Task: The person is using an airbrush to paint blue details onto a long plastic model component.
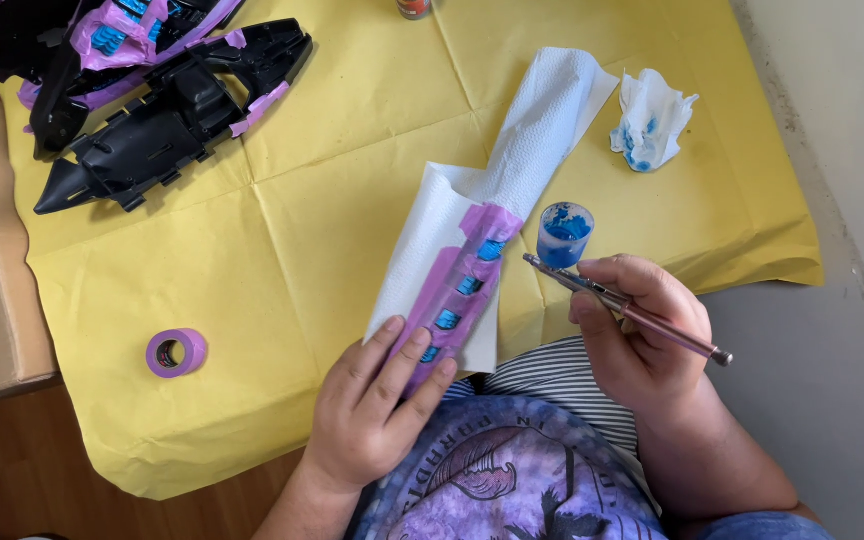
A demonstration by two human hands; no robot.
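Observation:
My left hand (377,400) presses flat on the near end of a long part wrapped in purple masking tape (460,285), which has several small blue-painted openings. That part lies on a white paper towel (527,140). My right hand (642,335) grips a thin metallic paintbrush (622,308) like a pen. The brush tip points left toward a small open pot of blue paint (563,234), just beside the taped part.
Yellow paper (282,200) covers the work surface. Black plastic model parts with purple tape (152,90) lie at the top left. A purple tape roll (176,352) sits at the left. A crumpled, blue-stained tissue (650,122) lies at the upper right.

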